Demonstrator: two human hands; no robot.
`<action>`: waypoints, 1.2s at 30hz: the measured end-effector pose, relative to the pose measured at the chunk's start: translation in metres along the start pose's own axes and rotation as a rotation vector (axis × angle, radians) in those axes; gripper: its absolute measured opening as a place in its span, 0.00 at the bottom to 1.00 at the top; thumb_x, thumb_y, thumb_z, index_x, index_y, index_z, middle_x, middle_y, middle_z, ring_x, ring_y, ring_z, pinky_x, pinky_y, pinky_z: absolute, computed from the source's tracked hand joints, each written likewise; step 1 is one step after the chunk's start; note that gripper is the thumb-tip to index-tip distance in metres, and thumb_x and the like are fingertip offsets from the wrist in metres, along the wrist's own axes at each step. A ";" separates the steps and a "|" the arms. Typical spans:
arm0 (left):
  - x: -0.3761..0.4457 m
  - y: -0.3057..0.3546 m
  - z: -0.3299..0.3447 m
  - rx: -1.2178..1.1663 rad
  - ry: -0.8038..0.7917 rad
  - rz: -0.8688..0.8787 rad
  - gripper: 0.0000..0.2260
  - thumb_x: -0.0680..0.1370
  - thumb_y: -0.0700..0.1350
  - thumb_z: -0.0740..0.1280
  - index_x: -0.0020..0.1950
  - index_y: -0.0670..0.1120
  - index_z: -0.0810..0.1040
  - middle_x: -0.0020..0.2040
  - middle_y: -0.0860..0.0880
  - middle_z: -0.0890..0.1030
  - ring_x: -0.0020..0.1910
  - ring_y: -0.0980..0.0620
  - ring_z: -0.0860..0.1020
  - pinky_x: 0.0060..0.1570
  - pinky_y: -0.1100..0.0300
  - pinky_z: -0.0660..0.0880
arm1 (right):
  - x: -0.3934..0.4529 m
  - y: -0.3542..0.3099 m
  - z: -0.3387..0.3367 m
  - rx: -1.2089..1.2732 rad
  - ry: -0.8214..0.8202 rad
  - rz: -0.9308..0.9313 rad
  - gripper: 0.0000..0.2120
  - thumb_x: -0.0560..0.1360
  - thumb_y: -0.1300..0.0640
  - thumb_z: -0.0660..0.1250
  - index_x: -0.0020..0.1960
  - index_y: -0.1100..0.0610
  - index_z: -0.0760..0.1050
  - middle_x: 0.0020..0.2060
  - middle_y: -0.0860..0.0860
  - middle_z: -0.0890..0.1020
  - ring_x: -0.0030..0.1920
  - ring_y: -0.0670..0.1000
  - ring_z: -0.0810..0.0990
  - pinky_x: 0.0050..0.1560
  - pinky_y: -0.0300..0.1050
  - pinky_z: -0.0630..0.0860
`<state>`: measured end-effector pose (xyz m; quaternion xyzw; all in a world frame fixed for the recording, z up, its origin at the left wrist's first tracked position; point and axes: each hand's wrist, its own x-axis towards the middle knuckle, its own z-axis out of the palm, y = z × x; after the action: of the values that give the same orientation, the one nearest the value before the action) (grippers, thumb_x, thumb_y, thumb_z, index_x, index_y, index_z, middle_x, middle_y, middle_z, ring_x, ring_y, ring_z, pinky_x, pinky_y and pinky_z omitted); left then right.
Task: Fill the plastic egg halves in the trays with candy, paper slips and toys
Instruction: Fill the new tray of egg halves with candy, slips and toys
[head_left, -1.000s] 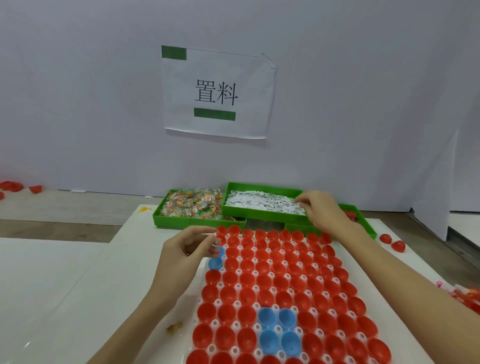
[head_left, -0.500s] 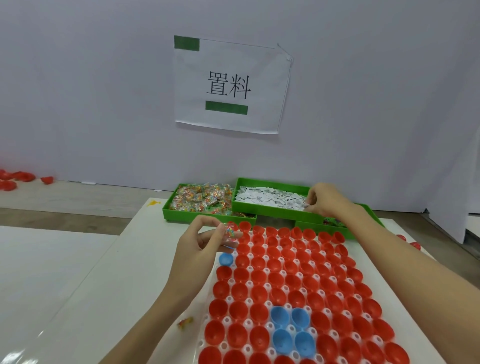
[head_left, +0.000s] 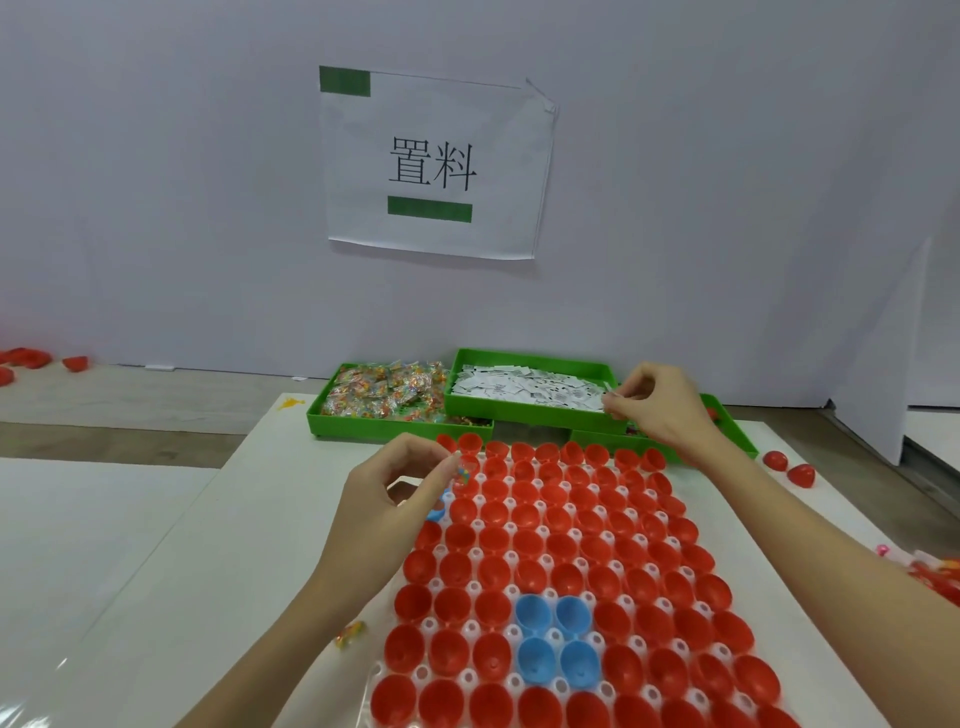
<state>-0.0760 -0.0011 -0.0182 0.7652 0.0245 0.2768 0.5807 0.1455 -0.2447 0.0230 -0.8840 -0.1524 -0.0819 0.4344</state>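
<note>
The white table top (head_left: 249, 561) fills the lower half of the frame. On it, from centre to lower right, lies the clear plastic tray (head_left: 511, 631) of upright red and blue plastic egg halves (head_left: 566, 577); almost all cups look empty. At upper centre sit three green plastic bins: the left bin (head_left: 363, 423) holds wrapped candy packets (head_left: 387, 389), the raised middle bin (head_left: 524, 413) holds white printed paper slips (head_left: 524, 387), and the right bin (head_left: 737, 431) is mostly hidden behind the wrist.

The left hand (head_left: 384, 512), at centre left, pinches one small clear candy packet (head_left: 464, 475) between thumb and forefinger, just above the far left cups. The right hand (head_left: 657, 408), at upper right, has its fingertips closed together on a slip at the near right corner of the slip bin.

Handling, as a judgement: packets are light, crinkly and somewhat slippery; take by a sealed edge. Slips are thin and limp and tend to lift in clumps; pinch one corner. Egg halves are light, stiff and smooth, and sit loosely; drop contents in without pressing on rims.

Clearance: open table lies left of the tray, with one stray candy (head_left: 349, 635) near its lower left edge. Bins touch or nearly touch the tray's far edge, so reach room there is tight. Loose red halves (head_left: 789, 467) lie at right
</note>
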 end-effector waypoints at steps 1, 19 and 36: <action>0.000 0.001 0.000 0.002 -0.003 0.001 0.03 0.79 0.47 0.71 0.47 0.49 0.83 0.44 0.51 0.85 0.45 0.53 0.84 0.45 0.62 0.81 | -0.003 0.001 0.000 0.043 0.008 0.000 0.10 0.74 0.57 0.77 0.42 0.59 0.77 0.36 0.53 0.85 0.38 0.53 0.83 0.41 0.48 0.80; -0.024 0.044 0.012 -0.230 -0.184 -0.052 0.07 0.70 0.45 0.79 0.46 0.48 0.88 0.41 0.42 0.88 0.41 0.43 0.87 0.44 0.60 0.84 | -0.149 -0.056 0.004 0.369 -0.279 -0.154 0.08 0.72 0.49 0.79 0.47 0.51 0.85 0.39 0.52 0.86 0.40 0.52 0.84 0.42 0.44 0.81; -0.027 0.045 0.020 -0.206 -0.116 -0.111 0.11 0.69 0.44 0.80 0.50 0.50 0.87 0.45 0.45 0.88 0.45 0.48 0.87 0.47 0.63 0.82 | -0.169 -0.070 0.003 0.407 -0.434 -0.137 0.11 0.80 0.62 0.69 0.51 0.47 0.86 0.42 0.49 0.87 0.45 0.50 0.86 0.50 0.42 0.83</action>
<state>-0.1027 -0.0426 0.0086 0.7137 0.0048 0.2006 0.6711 -0.0367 -0.2353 0.0258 -0.7631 -0.3143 0.1119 0.5535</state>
